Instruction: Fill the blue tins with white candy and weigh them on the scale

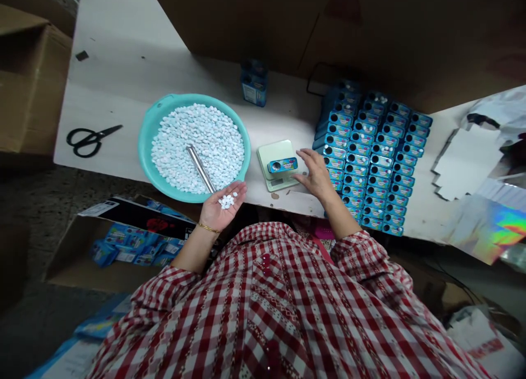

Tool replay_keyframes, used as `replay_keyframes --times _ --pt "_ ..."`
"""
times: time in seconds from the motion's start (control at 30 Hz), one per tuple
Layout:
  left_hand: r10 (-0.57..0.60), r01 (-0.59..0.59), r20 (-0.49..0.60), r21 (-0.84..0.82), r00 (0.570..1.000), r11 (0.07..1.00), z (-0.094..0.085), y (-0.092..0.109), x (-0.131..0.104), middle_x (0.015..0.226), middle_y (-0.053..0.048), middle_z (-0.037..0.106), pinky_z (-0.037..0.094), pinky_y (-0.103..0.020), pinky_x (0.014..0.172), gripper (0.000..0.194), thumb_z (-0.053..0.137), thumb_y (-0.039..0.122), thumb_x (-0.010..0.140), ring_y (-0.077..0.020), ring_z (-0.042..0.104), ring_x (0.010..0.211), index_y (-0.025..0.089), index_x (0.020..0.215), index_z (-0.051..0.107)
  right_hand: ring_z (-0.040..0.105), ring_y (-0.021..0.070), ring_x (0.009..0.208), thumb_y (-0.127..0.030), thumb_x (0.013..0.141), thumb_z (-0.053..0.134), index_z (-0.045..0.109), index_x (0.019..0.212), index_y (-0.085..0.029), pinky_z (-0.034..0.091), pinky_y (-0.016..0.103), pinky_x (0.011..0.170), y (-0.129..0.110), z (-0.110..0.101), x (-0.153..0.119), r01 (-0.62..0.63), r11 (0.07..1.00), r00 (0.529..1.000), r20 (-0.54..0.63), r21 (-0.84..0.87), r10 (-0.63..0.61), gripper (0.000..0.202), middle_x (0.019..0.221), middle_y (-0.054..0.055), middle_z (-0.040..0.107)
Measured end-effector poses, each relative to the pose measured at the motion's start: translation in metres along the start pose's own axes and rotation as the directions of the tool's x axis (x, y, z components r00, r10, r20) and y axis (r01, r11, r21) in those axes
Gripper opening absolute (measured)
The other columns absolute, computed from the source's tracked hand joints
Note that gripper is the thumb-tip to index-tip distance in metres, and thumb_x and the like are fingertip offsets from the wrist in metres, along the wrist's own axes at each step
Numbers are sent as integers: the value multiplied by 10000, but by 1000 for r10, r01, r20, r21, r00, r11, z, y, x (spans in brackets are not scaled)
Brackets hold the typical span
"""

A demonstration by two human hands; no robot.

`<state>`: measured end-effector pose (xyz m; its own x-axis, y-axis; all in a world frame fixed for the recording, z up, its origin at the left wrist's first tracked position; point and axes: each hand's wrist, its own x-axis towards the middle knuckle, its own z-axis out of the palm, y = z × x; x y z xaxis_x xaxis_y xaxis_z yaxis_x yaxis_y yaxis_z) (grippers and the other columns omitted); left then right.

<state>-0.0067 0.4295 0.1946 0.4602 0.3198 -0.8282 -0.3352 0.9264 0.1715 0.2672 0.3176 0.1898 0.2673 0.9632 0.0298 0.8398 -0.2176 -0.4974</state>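
Observation:
My left hand [222, 206] is palm up and cupped, holding a small heap of white candies [227, 201] at the near rim of a turquoise basin [144, 154]. White candies [181, 132] fill the basin, and a metal scoop [200, 168] lies on them, its lower end meeting my left hand. On a pale kitchen scale [271, 149] stands a small blue box [282, 165] with a round dark hole in its top. My right hand [313, 172] is just right of that box, fingers apart and curved, with nothing in them. Whether a fingertip touches the scale, I cannot tell.
Rows of blue boxes [372, 165] stand at the right, some with candies on top. A few more boxes [253, 88] stand behind the scale. Scissors [93, 140] lie at the left. An open carton [78, 258] below holds blue boxes. A large cardboard panel [263, 23] bounds the back.

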Motion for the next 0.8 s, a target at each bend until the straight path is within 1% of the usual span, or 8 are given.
replay_keyframes --times 0.07,0.17,0.27,0.37,0.5,0.6,0.7,0.8 --pt "-1 1 -17 -11 1000 1000 -2 1 1 1061 -141 673 544 -294 866 284 402 132 856 -201 641 1011 63 1000 637 415 297 1199 -382 786 616 432 1329 -211 366 485 995 -1 6 5 16 1000 998 62 -5 -16 598 1328 132 444" --pt "13 -14 -33 -44 999 999 -6 5 0 1088 -158 662 549 -299 863 283 405 137 859 -213 629 1040 59 999 638 475 276 1099 -298 803 588 503 1249 -188 407 446 943 -1 12 14 45 999 992 120 5 -45 467 1225 129 519" --pt "21 -25 -48 -84 999 996 -9 13 -2 1059 -170 669 565 -298 822 292 396 132 861 -222 635 1031 58 1005 639 517 251 986 -269 834 535 559 1152 -168 436 409 887 1 16 36 69 997 993 97 22 -70 335 1072 117 584" --pt "44 -53 -73 -123 996 991 -9 22 -5 1029 -167 678 577 -303 794 290 389 121 862 -225 654 987 54 983 644 521 251 967 -263 824 536 570 1134 -141 438 395 873 -1 27 88 33 999 999 -10 -2 -33 335 1042 127 584" --pt "79 -91 -84 -147 993 985 -6 32 -8 1024 -167 680 584 -300 775 285 388 117 864 -224 668 947 52 960 649 519 272 1008 -192 794 525 567 1179 -113 435 410 888 -16 57 177 -138 989 989 -56 -48 135 395 1099 159 571" --pt "72 -85 -89 -153 993 985 -4 35 -8 1035 -168 678 584 -301 781 291 392 120 865 -225 666 955 57 993 645 502 266 1088 -130 804 449 519 1262 -113 439 407 908 -21 71 210 -214 976 975 -68 -50 210 464 1233 174 521" --pt "43 -56 -95 -140 995 989 -8 34 -7 1040 -170 676 581 -305 793 308 394 117 864 -226 660 976 63 1052 631 462 223 1170 -125 846 390 526 1261 -190 426 382 947 -8 55 180 -88 994 987 -139 -62 79 441 1322 104 484" --pt "32 -42 -89 -115 996 992 -13 32 -3 1038 -171 677 579 -302 794 310 390 111 862 -224 660 976 58 1050 630 487 222 1125 -232 900 404 603 1146 -211 410 402 948 17 9 94 0 989 975 -220 -149 -33 316 1206 90 565"
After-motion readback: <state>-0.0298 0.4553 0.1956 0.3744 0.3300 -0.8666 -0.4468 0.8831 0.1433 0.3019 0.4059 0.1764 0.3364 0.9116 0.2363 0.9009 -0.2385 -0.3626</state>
